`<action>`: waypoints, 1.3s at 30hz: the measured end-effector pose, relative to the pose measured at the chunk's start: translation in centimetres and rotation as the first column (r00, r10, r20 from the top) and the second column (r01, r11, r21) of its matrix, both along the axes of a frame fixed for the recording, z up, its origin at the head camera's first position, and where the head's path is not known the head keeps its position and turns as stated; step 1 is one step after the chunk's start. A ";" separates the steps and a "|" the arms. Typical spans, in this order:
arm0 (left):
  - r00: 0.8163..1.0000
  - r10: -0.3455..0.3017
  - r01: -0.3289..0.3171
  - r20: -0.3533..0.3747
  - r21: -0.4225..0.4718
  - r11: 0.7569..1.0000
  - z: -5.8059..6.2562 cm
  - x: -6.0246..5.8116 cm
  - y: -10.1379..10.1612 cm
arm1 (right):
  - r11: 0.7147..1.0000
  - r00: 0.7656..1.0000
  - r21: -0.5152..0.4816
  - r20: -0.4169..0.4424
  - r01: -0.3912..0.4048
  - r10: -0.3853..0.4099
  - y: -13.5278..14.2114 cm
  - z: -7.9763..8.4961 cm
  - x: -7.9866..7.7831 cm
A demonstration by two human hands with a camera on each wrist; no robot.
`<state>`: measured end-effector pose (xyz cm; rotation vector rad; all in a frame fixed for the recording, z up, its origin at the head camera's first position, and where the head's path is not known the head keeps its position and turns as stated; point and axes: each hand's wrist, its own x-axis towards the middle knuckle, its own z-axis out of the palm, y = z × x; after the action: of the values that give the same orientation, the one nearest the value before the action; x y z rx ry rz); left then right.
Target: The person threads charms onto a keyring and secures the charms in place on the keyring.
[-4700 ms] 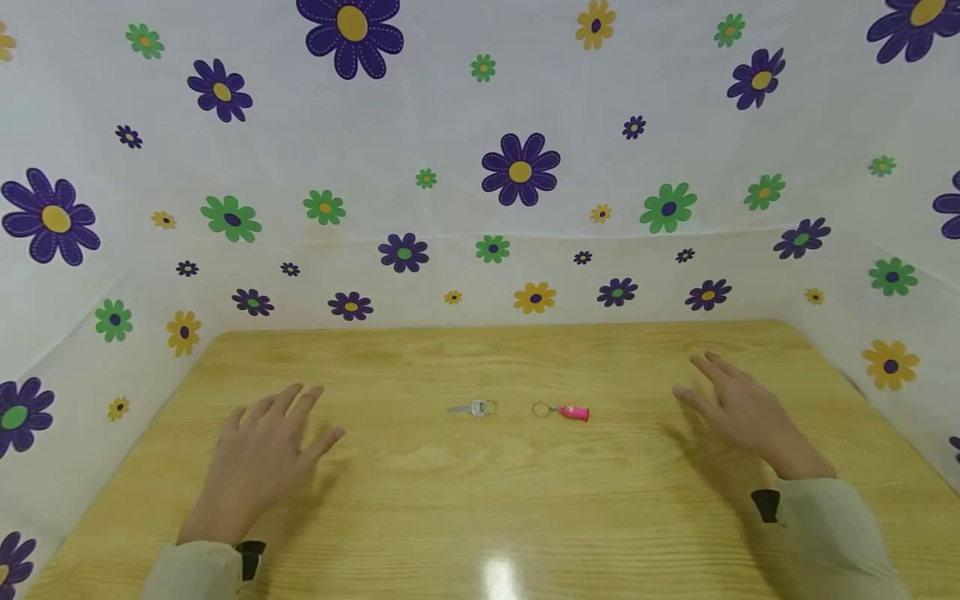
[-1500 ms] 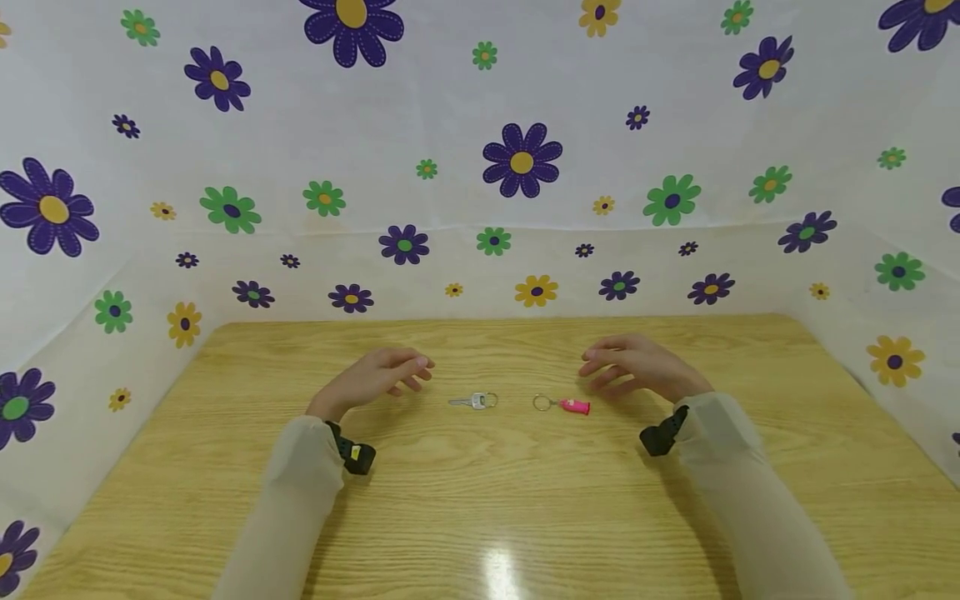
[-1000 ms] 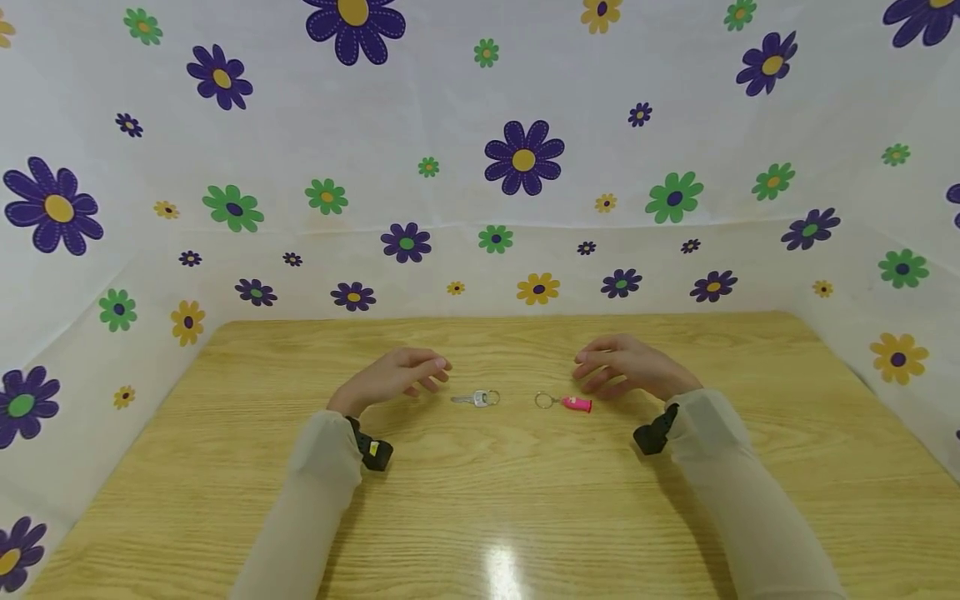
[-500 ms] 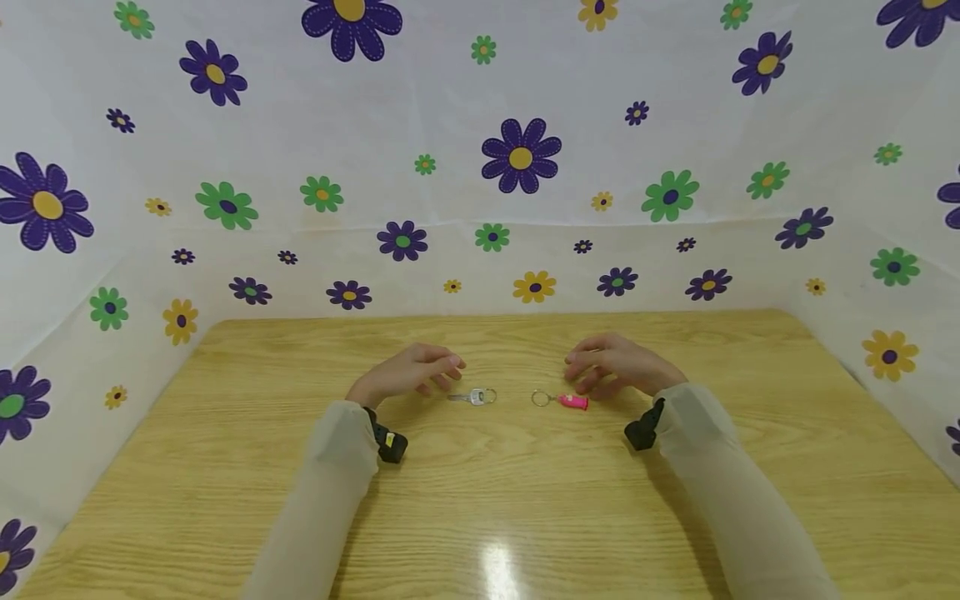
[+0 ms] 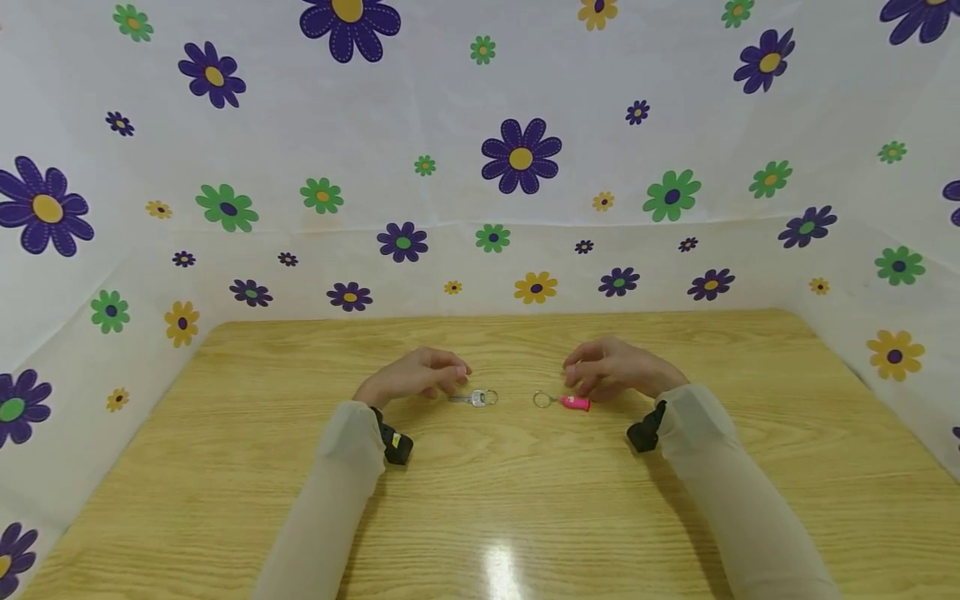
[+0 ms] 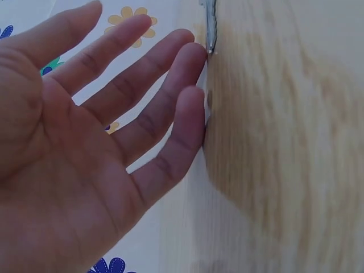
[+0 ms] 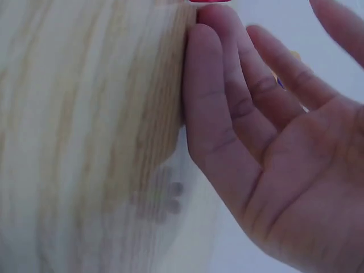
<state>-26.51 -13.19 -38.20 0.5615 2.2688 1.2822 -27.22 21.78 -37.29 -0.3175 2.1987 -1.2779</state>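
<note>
A silver key [image 5: 478, 398] with a small ring lies flat on the wooden table, its blade pointing left. Right of it lies a keychain [image 5: 575, 403], a ring and short chain with a small pink tube-shaped charm. My left hand [image 5: 411, 374] is just behind and left of the key, holding nothing. In the left wrist view its loosely bent fingers [image 6: 162, 122] come down at the tabletop near the key's tip. My right hand [image 5: 624, 368] is beside the pink charm, also without a hold; its fingers [image 7: 206, 85] reach the table, with the charm's pink edge above them.
The wooden tabletop [image 5: 480, 492] stretches around both items. A white cloth [image 5: 450, 108] printed with purple, green and yellow flowers hangs behind it and along both sides. A black wrist camera [image 5: 397, 447] sits on the left wrist, another [image 5: 645, 433] on the right.
From wide apart at the table's sides, both hands have moved inward and lowered toward the key and the keychain. Those two items have not moved on the table.
</note>
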 end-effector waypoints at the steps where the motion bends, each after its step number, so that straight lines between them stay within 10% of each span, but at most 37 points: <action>1: 1.000 -0.002 0.002 0.005 -0.001 1.000 0.0 0.0 0.0 | 1.000 1.000 0.002 0.002 -0.019 0.019 0.0 0.0 0.0; 11: 0.999 -0.005 0.004 0.032 0.022 1.000 -0.2 0.0 0.5 | 0.988 0.985 0.035 -0.078 -0.153 0.155 -0.4 -0.2 -0.2; 39: 0.997 0.076 -0.076 0.010 -0.049 0.996 -0.1 0.4 2.6 | 0.989 0.986 0.093 -0.115 -0.114 0.125 -1.5 -0.3 0.2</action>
<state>-26.08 -10.55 -38.27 0.4530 2.3249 1.2589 -27.04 20.29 -37.61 -0.4966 2.2899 -1.1226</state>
